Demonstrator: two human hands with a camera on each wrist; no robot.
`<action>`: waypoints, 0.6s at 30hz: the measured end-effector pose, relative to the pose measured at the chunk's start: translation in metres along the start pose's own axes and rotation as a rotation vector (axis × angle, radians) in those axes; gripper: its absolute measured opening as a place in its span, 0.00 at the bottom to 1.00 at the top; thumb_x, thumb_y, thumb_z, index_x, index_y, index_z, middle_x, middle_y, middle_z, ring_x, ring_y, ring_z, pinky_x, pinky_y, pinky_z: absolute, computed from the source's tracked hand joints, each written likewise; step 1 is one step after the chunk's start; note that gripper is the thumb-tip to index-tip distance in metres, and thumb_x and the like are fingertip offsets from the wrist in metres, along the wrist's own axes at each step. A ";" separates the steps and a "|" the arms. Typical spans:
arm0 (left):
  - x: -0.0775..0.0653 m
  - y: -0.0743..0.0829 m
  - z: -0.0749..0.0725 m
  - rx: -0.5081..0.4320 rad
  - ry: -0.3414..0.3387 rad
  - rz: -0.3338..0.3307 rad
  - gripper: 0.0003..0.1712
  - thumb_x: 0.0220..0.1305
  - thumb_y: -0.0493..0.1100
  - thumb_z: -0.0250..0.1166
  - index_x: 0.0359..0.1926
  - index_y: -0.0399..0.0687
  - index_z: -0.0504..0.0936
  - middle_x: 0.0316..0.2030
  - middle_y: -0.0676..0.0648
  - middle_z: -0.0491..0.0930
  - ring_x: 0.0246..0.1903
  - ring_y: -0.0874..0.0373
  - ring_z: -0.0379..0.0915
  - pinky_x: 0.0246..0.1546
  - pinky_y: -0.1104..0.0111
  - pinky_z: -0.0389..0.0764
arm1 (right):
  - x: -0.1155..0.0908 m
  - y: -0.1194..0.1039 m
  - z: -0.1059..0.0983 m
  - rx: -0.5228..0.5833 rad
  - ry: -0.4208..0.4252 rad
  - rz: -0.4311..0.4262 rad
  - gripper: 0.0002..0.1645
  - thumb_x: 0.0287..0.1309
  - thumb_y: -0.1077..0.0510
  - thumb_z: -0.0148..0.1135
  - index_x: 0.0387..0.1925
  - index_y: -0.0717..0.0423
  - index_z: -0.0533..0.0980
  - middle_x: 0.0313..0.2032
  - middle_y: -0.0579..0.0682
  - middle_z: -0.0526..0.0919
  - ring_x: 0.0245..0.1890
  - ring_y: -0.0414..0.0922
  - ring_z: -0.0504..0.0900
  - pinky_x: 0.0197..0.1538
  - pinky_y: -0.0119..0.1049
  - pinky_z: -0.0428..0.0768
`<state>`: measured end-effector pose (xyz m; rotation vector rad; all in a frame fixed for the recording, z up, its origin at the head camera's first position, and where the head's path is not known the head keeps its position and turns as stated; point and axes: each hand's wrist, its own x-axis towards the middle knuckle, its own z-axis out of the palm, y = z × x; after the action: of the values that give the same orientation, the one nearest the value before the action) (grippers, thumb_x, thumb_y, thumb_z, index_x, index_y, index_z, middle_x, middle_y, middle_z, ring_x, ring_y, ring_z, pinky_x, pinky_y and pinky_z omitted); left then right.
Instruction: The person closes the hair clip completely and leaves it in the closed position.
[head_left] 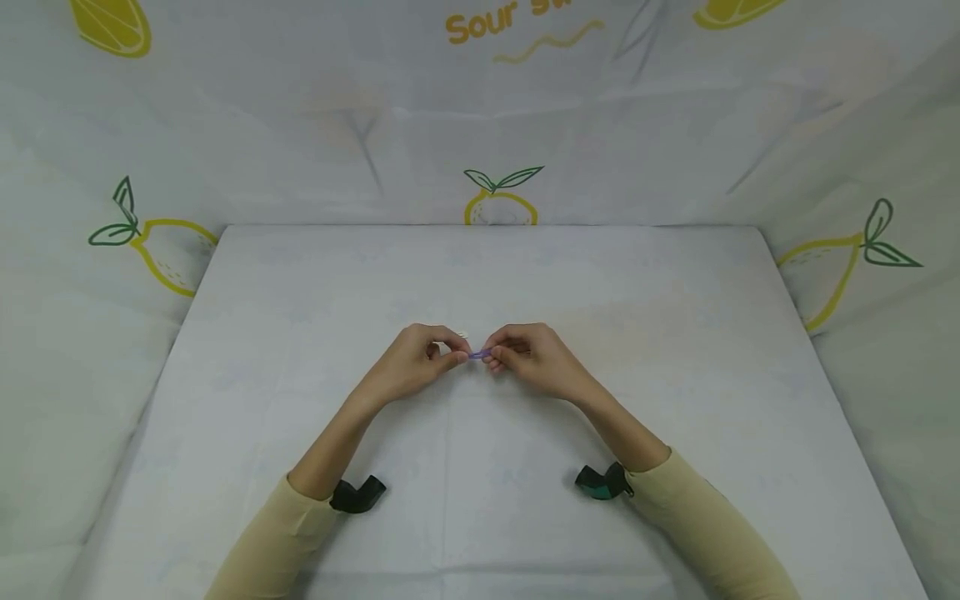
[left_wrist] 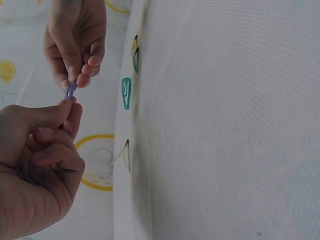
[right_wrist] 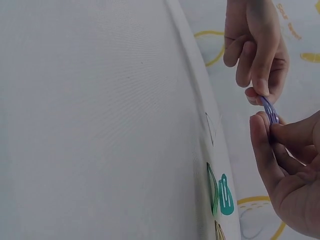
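A small purple hair clip point(head_left: 478, 355) spans the gap between my two hands, above the white table. My left hand point(head_left: 412, 362) pinches its left end between thumb and finger. At the other end, my right hand point(head_left: 538, 360) pinches it the same way. In the left wrist view the clip point(left_wrist: 70, 91) is seen nearly edge-on, and the fingertips cover both its ends. Narrow slits or strands run along the purple clip point(right_wrist: 269, 108) in the right wrist view. A small whitish thing point(head_left: 462, 335) shows just behind my left fingertips, too small to identify.
A teal snap hair clip point(left_wrist: 126, 93) appears near the table's edge in both wrist views, beside several thin leaf-shaped outlines. The white table point(head_left: 637, 292) is backed by lemon-print cloth point(head_left: 300, 142). A dark device point(head_left: 358, 494) sits by each wrist.
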<state>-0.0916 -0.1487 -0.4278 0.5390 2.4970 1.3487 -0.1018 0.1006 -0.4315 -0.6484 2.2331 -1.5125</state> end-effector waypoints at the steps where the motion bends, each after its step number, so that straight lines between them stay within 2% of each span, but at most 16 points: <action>1: 0.000 0.000 0.000 -0.008 0.000 -0.008 0.06 0.73 0.38 0.71 0.45 0.41 0.93 0.46 0.42 0.92 0.18 0.67 0.57 0.22 0.74 0.62 | 0.000 0.000 0.000 -0.002 0.002 0.002 0.09 0.76 0.69 0.60 0.47 0.69 0.85 0.42 0.65 0.92 0.42 0.59 0.92 0.50 0.50 0.90; 11: 0.001 0.001 0.001 -0.025 0.021 -0.039 0.06 0.73 0.39 0.72 0.44 0.43 0.93 0.43 0.44 0.91 0.15 0.65 0.56 0.20 0.74 0.60 | -0.002 -0.001 -0.001 0.016 0.010 0.007 0.09 0.75 0.69 0.61 0.47 0.69 0.85 0.42 0.67 0.92 0.41 0.61 0.92 0.50 0.50 0.90; 18: 0.001 0.002 0.001 -0.043 0.021 -0.034 0.06 0.72 0.39 0.71 0.44 0.42 0.93 0.41 0.45 0.91 0.15 0.65 0.57 0.20 0.74 0.60 | -0.003 0.001 -0.001 0.016 0.026 -0.001 0.09 0.75 0.69 0.61 0.47 0.68 0.85 0.42 0.66 0.92 0.41 0.60 0.93 0.50 0.49 0.91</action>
<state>-0.0913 -0.1462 -0.4268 0.4741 2.4756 1.3995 -0.1005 0.1038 -0.4322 -0.6291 2.2379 -1.5465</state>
